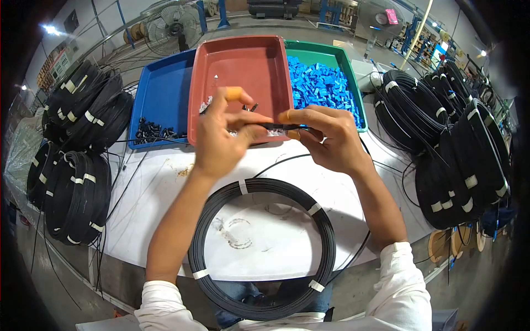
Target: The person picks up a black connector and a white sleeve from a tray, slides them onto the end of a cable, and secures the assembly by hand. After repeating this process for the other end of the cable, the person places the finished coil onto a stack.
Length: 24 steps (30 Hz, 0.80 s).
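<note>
Both hands are raised over the front edge of the red tray (243, 71). My left hand (221, 132) pinches a small black piece (270, 126) between thumb and fingers. My right hand (331, 132) has its fingers closed on the black cable at the piece's right side. Fingers partly hide where piece and cable meet. Tape wraps a fingertip on each hand. Below the hands, a coil of black cable (327, 237) bound with white tape lies on the white table (165, 220) and overhangs its front edge.
A blue tray (165, 88) with small black parts stands at the left, a green tray (314, 51) of blue pieces at the right. Taped black cable coils (77, 193) are stacked left, and more coils (469, 160) right. Fans stand behind. Loose cables cross the table.
</note>
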Available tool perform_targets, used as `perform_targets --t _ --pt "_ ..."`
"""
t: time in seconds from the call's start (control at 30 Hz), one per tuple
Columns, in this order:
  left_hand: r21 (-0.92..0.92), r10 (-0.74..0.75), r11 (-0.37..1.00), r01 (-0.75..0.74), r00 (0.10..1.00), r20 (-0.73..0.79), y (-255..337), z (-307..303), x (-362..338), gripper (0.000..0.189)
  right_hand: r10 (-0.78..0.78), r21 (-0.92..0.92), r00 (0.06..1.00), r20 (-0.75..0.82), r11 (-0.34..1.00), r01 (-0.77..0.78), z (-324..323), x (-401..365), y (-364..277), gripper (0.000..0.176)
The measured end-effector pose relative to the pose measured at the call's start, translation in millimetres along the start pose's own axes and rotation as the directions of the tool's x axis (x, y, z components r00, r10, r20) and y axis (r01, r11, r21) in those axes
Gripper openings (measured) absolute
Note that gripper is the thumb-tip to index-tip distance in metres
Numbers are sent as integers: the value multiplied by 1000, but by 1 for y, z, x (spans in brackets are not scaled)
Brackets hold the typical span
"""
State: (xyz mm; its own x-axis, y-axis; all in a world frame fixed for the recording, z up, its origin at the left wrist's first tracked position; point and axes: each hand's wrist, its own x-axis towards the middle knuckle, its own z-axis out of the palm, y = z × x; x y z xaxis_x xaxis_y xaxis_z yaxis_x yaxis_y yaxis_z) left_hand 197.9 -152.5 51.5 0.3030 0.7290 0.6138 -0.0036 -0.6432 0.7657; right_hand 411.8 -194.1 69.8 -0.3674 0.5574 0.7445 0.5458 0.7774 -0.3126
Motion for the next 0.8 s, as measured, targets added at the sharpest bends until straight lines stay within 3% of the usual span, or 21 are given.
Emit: perform_targets --t 0.03,0.13,0.17,0.2,0.23,0.27,0.3,0.33,0.37,0.4,0.43,0.5,0.53,0.67,0.73,0.8 --pt "86 12 996 -10 1000 -27 -9 -9 6 44 -18 20 1000 -8 1000 18 3 -3 10 33" --pt "-182 -175 971 155 980 -99 -53 -41 20 44 107 -21 990 89 994 -105 -1 -5 21 32" --pt "-184 -178 970 157 978 -105 -63 -50 24 44 105 -20 990 96 994 -103 -2 -3 24 32" --pt "233 -138 960 154 987 -87 -73 -60 29 38 154 57 985 77 986 -159 -3 -2 25 29" --pt "609 -112 784 118 993 -49 -82 -68 31 32 208 135 976 61 967 -215 -2 -3 26 26" --pt "607 -238 775 177 971 20 -91 -74 32 24 273 169 959 73 944 -282 -1 -4 30 21" --pt "606 -239 774 182 971 15 -100 -75 31 24 270 171 960 78 945 -280 2 -4 35 21" --pt "796 29 584 -161 984 178 -108 -74 29 23 302 291 951 67 906 -308 5 -6 39 20" --pt "852 228 266 -451 888 399 -117 -74 27 23 338 407 939 61 851 -332 7 -8 42 19" --pt "773 224 437 -459 888 401 -106 -64 33 23 348 469 934 84 813 -345 6 -10 44 17" --pt "773 219 441 -457 890 401 -101 -56 36 23 352 470 932 88 810 -351 8 -12 45 17" --pt "674 -115 714 -188 919 378 -98 -42 40 21 332 533 941 70 785 -316 12 -13 46 21" --pt "642 -145 749 -164 905 400 -105 -39 43 22 354 564 934 51 761 -320 14 -12 44 24" --pt "691 -199 690 -216 861 468 -123 -32 53 23 412 540 909 66 751 -380 18 -12 41 23" --pt "731 -258 649 -211 843 472 -121 -29 56 27 408 587 913 4 738 -332 21 -10 40 22" --pt "716 -230 650 -254 833 504 -119 -28 56 28 399 552 917 21 760 -344 19 -10 41 20"
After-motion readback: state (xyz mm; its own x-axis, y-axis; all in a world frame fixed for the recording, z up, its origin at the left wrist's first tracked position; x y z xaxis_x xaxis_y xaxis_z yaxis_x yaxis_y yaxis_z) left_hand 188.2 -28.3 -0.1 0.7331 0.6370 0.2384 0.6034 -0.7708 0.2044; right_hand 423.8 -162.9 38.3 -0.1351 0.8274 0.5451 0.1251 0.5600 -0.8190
